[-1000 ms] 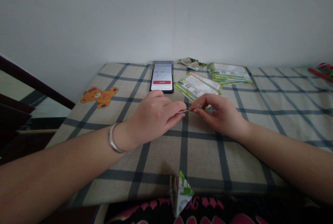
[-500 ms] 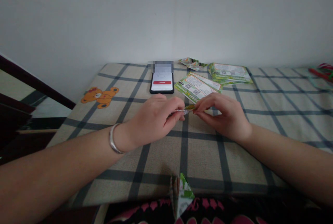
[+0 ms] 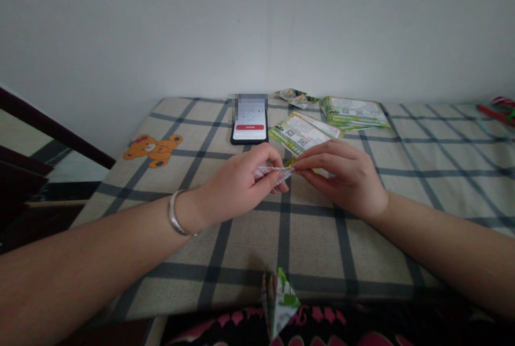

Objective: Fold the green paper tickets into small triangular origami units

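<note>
- Most of a small folded paper [image 3: 286, 175] is hidden by the fingers; only a pale striped strip and a touch of yellow-green are shown between the hands, and its full shape cannot be made out.
- The upper screen of a phone [image 3: 250, 134], at 11 o'clock from the paper, is masked by pixel blocks; a red item [image 3: 501, 111], toward 3 o'clock, is cut off by the frame and cannot be identified.
- Loose flyers [image 3: 300, 134], at 1 o'clock, are partly covered by the right hand [image 3: 346, 177]; a flyer stack [image 3: 356, 112] is seen at 2 o'clock.
- The left hand [image 3: 251, 174] is brought in from 8 o'clock, its back turned up; the paper is gripped narrowly between thumb and curled fingers.
- The right hand is angled in from 4 o'clock, wrist bent; the paper's end is pinched at the fingertips, thumb below.
- A folded piece [image 3: 286, 303] is seen at 6 o'clock, by the near edge of the checked tablecloth [image 3: 249, 249].
</note>
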{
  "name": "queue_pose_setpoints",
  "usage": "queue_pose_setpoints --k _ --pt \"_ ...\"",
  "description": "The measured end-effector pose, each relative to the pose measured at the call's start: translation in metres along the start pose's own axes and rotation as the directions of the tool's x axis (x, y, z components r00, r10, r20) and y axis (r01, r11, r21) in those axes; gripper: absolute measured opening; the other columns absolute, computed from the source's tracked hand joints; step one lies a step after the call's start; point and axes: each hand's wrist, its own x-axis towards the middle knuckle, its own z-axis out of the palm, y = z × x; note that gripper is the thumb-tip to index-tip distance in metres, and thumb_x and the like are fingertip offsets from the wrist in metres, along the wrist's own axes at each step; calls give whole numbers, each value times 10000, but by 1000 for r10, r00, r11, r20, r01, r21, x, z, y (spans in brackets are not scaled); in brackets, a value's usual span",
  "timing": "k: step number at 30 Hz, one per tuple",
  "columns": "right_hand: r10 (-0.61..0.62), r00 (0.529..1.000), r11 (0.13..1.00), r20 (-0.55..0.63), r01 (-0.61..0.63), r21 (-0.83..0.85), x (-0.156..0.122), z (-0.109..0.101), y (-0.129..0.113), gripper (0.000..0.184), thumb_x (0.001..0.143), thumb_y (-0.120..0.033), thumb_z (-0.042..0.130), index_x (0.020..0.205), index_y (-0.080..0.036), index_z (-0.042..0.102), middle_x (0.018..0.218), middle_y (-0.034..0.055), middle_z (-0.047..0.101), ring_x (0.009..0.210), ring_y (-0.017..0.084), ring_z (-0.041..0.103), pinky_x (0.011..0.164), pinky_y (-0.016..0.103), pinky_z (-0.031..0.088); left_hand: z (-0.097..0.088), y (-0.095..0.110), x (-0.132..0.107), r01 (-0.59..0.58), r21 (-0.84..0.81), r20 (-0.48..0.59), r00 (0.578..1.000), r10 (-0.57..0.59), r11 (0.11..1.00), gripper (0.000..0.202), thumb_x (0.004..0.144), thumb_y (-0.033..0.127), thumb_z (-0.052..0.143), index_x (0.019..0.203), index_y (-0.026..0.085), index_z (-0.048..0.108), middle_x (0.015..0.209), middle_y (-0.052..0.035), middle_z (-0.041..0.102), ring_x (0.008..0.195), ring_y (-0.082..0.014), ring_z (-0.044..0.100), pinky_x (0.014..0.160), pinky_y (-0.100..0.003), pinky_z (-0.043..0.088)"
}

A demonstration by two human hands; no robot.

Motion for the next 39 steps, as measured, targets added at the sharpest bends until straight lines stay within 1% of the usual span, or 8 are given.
queue_pose_setpoints --k 3,7,14,17,20,24,33,39 --pt "3 1000 999 -9 -4 -43 0 1 0 93 863 -207 633 936 -219 688 916 42 689 848 168 635 732 312 513 -1 2 1 -102 179 -40 993 111 978 51 911 178 541 896 199 497 754 42 713 732 -109 698 712 -243 517" --pt "-25 1000 994 8 25 -102 -1 0 0 90 864 -217 634 932 -221 693 878 35 675 797 162 604 689 305 490 1 1 1 -249 417 -68 951 303 874 78 881 141 568 848 192 519 736 40 694 712 -126 656 736 -281 479" --pt "-142 989 963 46 149 -223 0 -1 -3 54 863 -223 632 893 -198 670 844 22 681 742 165 577 635 301 448 2 -6 1 -389 640 17 869 494 663 86 895 180 556 810 170 557 667 14 652 599 -162 595 646 -324 447" --pt "-138 988 961 71 150 -234 1 -1 -5 52 866 -228 624 876 -196 663 835 21 677 735 168 575 635 302 441 1 -5 1 -439 684 71 835 545 583 120 911 160 522 801 156 570 655 4 662 579 -160 603 639 -332 445" --pt "-86 994 964 74 102 -246 1 1 -6 64 869 -231 609 836 -206 658 803 10 663 726 163 573 638 297 430 0 -2 2 -463 701 98 815 571 542 163 925 165 508 779 146 577 619 1 655 570 -158 611 618 -327 439" --pt "-50 995 960 91 73 -271 2 3 -7 85 866 -235 599 806 -209 653 788 10 654 723 168 573 635 303 418 -1 -1 2 -475 719 128 808 576 507 203 940 183 494 764 142 586 589 -1 644 568 -152 612 598 -314 431" --pt "-61 992 961 115 90 -263 1 0 -1 91 893 -268 592 873 -209 659 838 20 670 757 175 567 663 307 424 -3 0 2 -446 745 122 823 555 497 234 950 213 482 750 145 582 568 -5 627 549 -154 589 587 -316 425" --pt "-65 987 950 145 106 -295 2 1 -2 114 896 -259 572 829 -204 645 811 22 650 750 178 555 656 311 419 -2 -1 1 -445 755 133 823 553 481 234 947 231 493 747 153 584 582 -5 625 557 -164 582 584 -323 422"
